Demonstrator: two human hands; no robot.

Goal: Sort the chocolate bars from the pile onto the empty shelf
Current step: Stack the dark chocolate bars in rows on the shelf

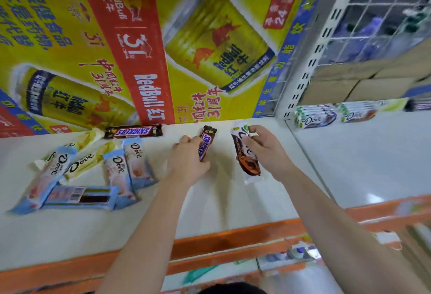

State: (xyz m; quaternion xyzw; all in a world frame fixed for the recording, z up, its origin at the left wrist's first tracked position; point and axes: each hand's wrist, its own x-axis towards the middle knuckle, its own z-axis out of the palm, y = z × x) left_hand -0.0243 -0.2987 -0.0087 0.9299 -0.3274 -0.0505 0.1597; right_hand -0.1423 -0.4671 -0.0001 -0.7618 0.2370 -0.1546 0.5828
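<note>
Now each hand grips one bar: left hand [186, 160] a Snickers bar [206, 145], right hand [265, 149] a Dove bar [250, 165].

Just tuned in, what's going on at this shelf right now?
A person is sorting chocolate bars. The left hand grips a Snickers bar and the right hand holds a brown-and-white Dove bar, both at the middle of the white shelf. The pile lies to the left, with a second Snickers behind it. On the next shelf to the right, a row of bars sits along the back.
</note>
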